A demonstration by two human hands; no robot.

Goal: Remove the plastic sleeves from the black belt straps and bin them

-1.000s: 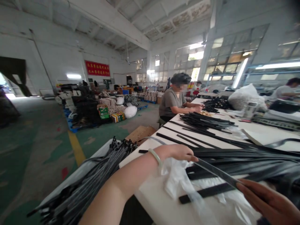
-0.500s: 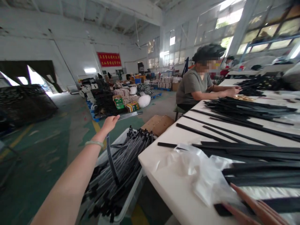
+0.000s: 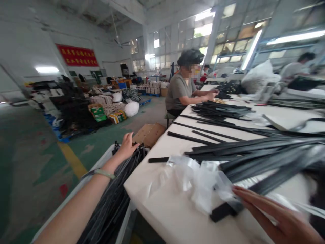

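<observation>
My left hand [image 3: 127, 146] reaches out over a white bin [image 3: 126, 222], its thumb and fingers apart and nothing in them. Long black strips [image 3: 111, 203], some in clear sleeves, lie heaped in that bin under my forearm. On the white table [image 3: 162, 200], my right hand [image 3: 274, 210] has its fingers stretched out at the edge of a crumpled clear plastic bag [image 3: 198, 179]. The end of a wide black strip [image 3: 219, 212] shows beside those fingertips, partly under the plastic. Beyond it, a bundle of flat black strips [image 3: 274, 145] spreads across the table.
A co-worker in a grey shirt [image 3: 175, 89] sits at the table's far side, hands near small dark parts. A cardboard box [image 3: 149, 134] stands behind the bin. Another strip pile [image 3: 218, 110] lies farther back. Stacked goods [image 3: 76, 105] stand on the floor at left.
My left hand has let go of the clear-sleeved black strip over the bin, and its fingers have opened. The view has turned right. My right hand shows more fully beside the plastic.
</observation>
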